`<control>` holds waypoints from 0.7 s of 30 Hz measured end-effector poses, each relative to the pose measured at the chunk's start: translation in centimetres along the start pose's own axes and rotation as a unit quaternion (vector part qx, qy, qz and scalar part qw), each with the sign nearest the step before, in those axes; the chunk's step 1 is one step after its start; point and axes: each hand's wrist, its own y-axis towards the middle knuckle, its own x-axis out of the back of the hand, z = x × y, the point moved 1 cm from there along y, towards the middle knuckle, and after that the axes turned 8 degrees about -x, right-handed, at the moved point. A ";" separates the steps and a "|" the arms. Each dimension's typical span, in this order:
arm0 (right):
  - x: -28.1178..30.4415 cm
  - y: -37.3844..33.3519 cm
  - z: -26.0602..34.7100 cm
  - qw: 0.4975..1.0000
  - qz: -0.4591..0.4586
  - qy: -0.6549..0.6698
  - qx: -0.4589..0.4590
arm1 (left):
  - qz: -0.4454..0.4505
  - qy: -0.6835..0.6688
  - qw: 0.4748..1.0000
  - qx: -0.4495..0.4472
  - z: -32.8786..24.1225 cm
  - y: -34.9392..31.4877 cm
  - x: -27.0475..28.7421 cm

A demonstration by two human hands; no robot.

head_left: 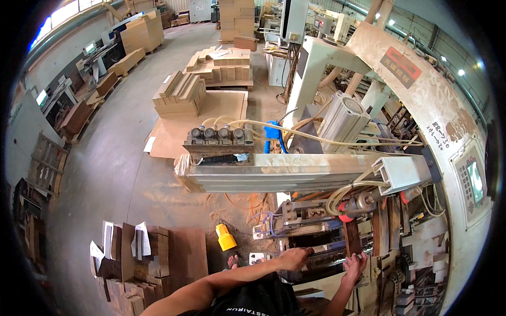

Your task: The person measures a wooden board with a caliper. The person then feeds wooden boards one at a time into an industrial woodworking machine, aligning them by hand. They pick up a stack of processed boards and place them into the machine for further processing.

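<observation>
My right hand (pixel 355 266) has its fingers at the near end of a dark brown wooden strip (pixel 352 238), which lies in the machine under a red-ringed clamp head (pixel 345 211). Further left, my left hand (pixel 296 258) is closed over the machine's metal rails (pixel 329 246), its fingers curled. Whatever it may hold is hidden beneath the fingers. More dark brown wooden pieces (pixel 393 224) stand just right of the strip, among the machine parts.
A long metal beam (pixel 274 176) with hoses crosses ahead of my hands. A control panel (pixel 474 181) is at the right. On the floor are a yellow foot pedal (pixel 225 238), a pile of boards (pixel 153 253) at the left and stacked boards (pixel 182 94) farther off.
</observation>
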 end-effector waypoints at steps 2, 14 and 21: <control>0.0 0.2 -0.3 1.000 -0.007 0.009 0.007 | -0.003 -0.014 1.000 -0.010 0.6 0.4 -0.4; -0.2 0.9 -0.9 1.000 -0.011 0.018 0.014 | -0.027 -0.053 0.997 -0.043 1.0 0.6 -0.6; -1.0 0.1 -0.4 0.999 -0.005 -0.002 0.033 | -0.049 -0.059 0.996 -0.043 1.3 0.0 -0.7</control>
